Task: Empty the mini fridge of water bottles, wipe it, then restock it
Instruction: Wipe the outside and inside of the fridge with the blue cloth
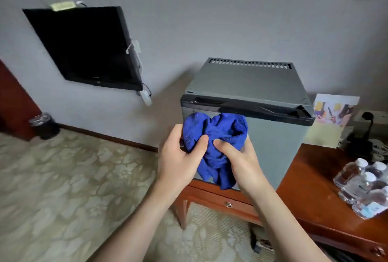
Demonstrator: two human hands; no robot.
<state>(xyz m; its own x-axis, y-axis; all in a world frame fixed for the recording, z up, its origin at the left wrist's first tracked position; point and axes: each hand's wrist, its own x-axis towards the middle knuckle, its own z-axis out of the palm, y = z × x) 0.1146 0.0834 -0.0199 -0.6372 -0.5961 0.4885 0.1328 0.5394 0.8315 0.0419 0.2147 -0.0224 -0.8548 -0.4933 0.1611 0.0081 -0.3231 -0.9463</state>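
Both hands hold a bunched blue cloth (214,144) in front of the fridge (273,135). The left hand (180,156) pinches it with the thumb curled over the folds; the right hand (239,160) clamps it the same way from the other side, thumbs nearly meeting. The cloth is crumpled, its top puffed above the hands and a tail hanging below them.

Just behind the cloth, the fridge is a grey box with a black band along its upper front and a slotted vent at the back of its top. Its door looks closed, so the inside is hidden. It stands on a reddish wooden desk (310,194) with a knobbed drawer under the hands.

Well to the right of the hands, several clear water bottles (361,186) with white caps lie clustered on the desk, partly cut off by the frame edge. Far to the left, a bin (45,125) with a clear liner stands by the wall; its contents cannot be made out.
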